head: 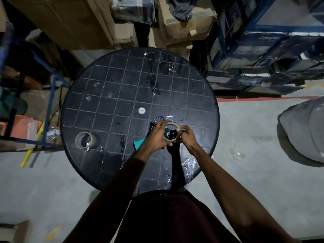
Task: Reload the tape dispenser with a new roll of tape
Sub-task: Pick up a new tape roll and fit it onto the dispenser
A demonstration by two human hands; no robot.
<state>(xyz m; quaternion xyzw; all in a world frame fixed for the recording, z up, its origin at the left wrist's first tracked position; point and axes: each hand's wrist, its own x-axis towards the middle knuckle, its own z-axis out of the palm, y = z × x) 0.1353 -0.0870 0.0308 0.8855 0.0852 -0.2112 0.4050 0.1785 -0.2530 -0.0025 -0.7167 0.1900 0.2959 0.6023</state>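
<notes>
A black tape dispenser (158, 120) with a teal handle (139, 144) is held just above the round black table (98, 106), near its front right. My left hand (156, 137) grips the dispenser around its body. My right hand (186, 136) holds a thin, nearly used-up tape ring (172, 125) at the dispenser's black hub; whether the ring sits on the hub is unclear. A fuller roll of brown tape (85, 140) stands on edge at the table's front left, away from both hands.
Bits of clear tape stick to the tabletop, and crumpled clear film (189, 163) lies at the front edge. Cardboard boxes (184, 27) stand behind the table, blue cartons (266, 42) at the right, a blue metal rack (50, 79) at the left. A grey covered object (305, 130) sits on the floor.
</notes>
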